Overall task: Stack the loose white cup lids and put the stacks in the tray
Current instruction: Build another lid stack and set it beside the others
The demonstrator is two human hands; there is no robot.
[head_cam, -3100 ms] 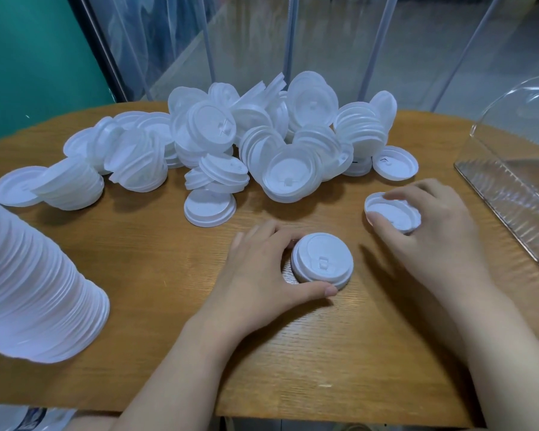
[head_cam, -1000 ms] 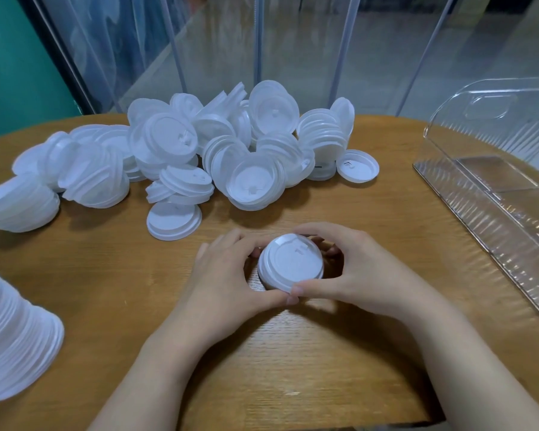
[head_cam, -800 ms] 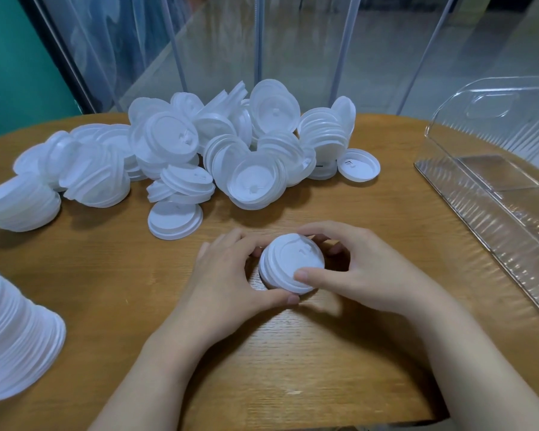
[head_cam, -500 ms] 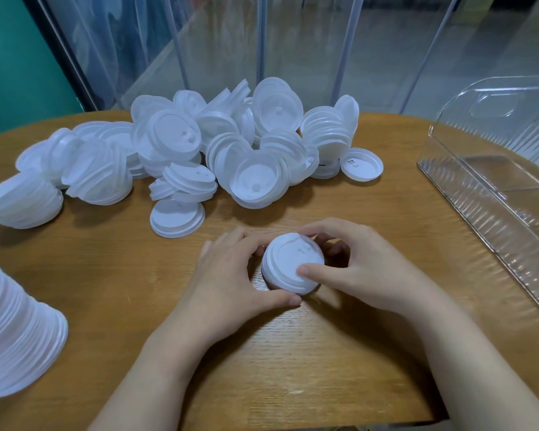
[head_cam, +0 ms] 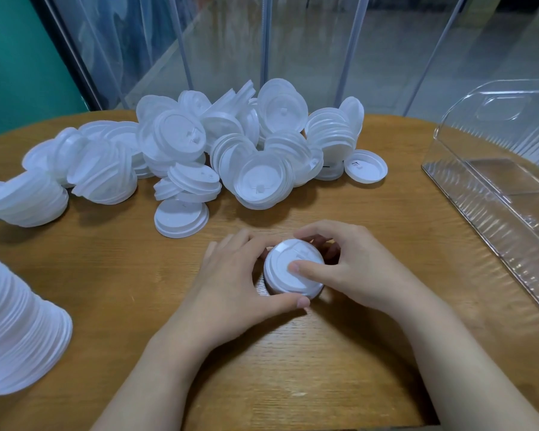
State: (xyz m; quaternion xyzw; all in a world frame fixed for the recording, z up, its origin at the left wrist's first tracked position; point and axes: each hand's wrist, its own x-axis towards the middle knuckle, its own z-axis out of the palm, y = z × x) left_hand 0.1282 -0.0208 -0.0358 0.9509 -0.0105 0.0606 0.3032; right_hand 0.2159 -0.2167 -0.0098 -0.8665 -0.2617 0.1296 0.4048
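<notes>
Stacking step: left hand (head_cam: 231,284) and right hand (head_cam: 352,269) pinch the short stack of white plastic lids (head_cam: 293,269); next, more lids from the heap of loose white lids (head_cam: 231,150) at twelve o'clock.

Wooden table (head_cam: 112,284) bears piled lids (head_cam: 231,150) (white) and clear tray (head_cam: 492,194).

A café-style or packing work corner beside a glass partition

A round wooden worktop (head_cam: 75,275) carries a big heap of white cup lids (head_cam: 224,157), stock in bulk rather than household amounts, with a long nested stack of lids (head_cam: 16,331) at the left edge and a clear plastic tray (head_cam: 495,188) at the right. Behind the worktop stand glass panels (head_cam: 308,51) in thin metal frames, with a teal wall (head_cam: 16,57) at the left and a smooth floor beyond the glass.
</notes>
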